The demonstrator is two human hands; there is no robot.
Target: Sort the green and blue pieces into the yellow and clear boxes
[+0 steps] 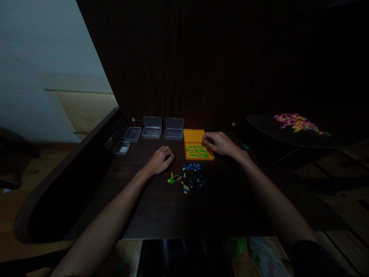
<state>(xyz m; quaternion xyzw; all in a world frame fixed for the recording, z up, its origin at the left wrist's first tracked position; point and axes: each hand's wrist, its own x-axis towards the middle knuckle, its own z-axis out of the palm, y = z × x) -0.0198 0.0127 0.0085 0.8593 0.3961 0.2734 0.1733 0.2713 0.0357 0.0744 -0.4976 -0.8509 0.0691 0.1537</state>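
Observation:
My right hand (219,143) is over the right side of an open orange box (214,157), thumb and fingertips pinched together. Whatever they pinch, if anything, is too small and dark to make out. Many small green toy bricks (196,150) lie spread in the box's tray, and its lid stands raised behind. My left hand (160,159) rests on the dark table with its fingers curled in and nothing visible in them. Just right of it lie loose small bricks: blue ones (192,167), yellow and green ones (172,179), pale ones (185,187) and dim dark ones.
Several clear plastic boxes with raised lids, such as this box (174,134), line the back left of the table (161,215). One small box (121,148) holds a white piece. A heap of pink and yellow pieces (298,123) lies on a dark surface at right.

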